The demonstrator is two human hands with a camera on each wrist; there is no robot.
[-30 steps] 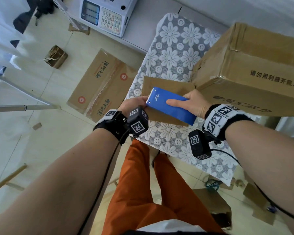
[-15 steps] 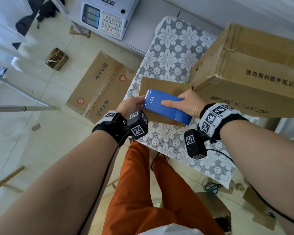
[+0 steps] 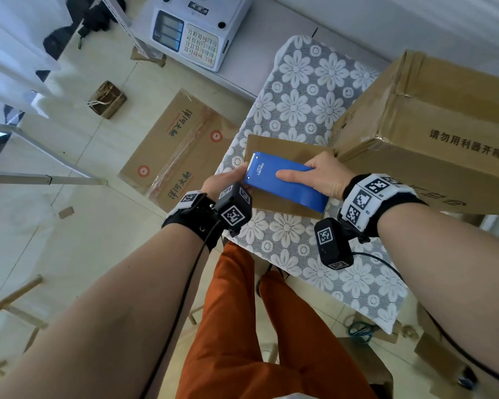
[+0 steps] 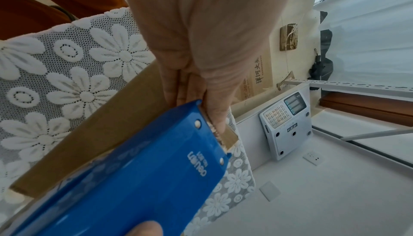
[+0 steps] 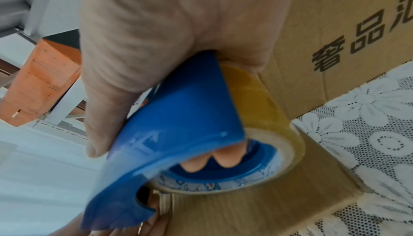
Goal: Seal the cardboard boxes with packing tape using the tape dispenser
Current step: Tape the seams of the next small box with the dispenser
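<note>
Leftmost of all, out past my left hand (image 3: pixel 228 182), a flattened printed carton (image 3: pixel 175 151) lies on the floor, well apart from the work. That hand pinches the near-left edge of the small cardboard box (image 3: pixel 274 145) on the lace-covered table (image 3: pixel 300 105), thumb on top right against the serrated blade; whether it also traps the tape's free end I cannot tell. Just right of it, my right hand (image 3: pixel 323 175) grips the blue tape dispenser (image 3: pixel 283 182), thumb flat along the cover and fingertips (image 5: pixel 225 158) hooked through the core of the tape roll (image 5: pixel 268 109).

To do this stroke well, I judge I should keep the left pinch firm as an anchor, press the roll flat and draw it evenly so the strip lies without wrinkles, then tilt the teeth down to cut.

The dispenser is smooth, glossy, curved plastic; the tape is amber and translucent; the box is matte and flat-faced. Right of my grip a large printed carton (image 3: pixel 432 119) stands touching the small box
</note>
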